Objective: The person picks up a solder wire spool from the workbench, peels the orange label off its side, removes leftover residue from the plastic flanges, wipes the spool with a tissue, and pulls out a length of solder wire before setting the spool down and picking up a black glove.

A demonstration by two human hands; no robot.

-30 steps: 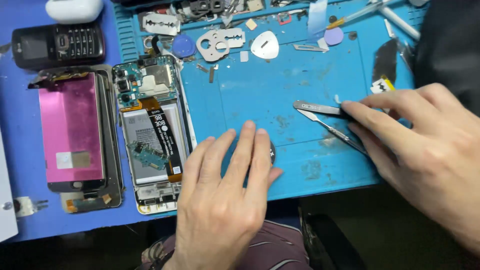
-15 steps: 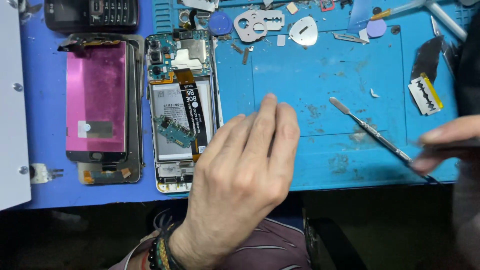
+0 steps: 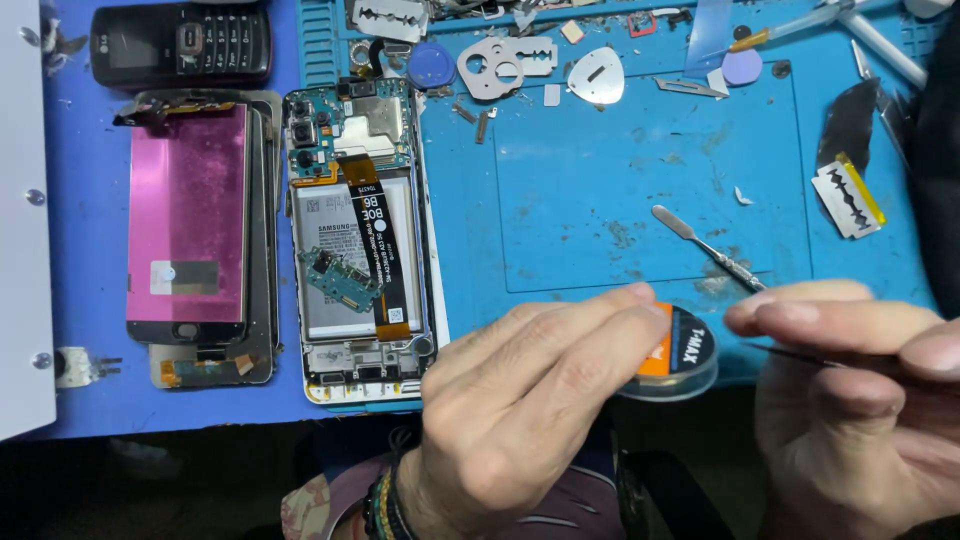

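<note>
Small round tin: I see it at the near edge of the blue work mat, clear-walled with an orange and black top, partly behind my fingertips.
Left hand: fingers together and stretched out, tips resting on the tin's left rim; I judge it is steadying or gathering the tin, not gripping it.
Right hand: thumb and forefinger pinched on a thin dark tool; a metal spudger lies on the mat just beyond.
Step in hand: I judge I am going to the tin with the tool in the middle of phone repair.
Next move calls for: a steady tin and a fine, light tip.
Opened phone: well left of the tin, back off, battery and black flex cable bare; a pink screen panel lies beside it.
Hard to make out: the tin's contents, the tool's tip, and whether tin is open or lidded.
</note>
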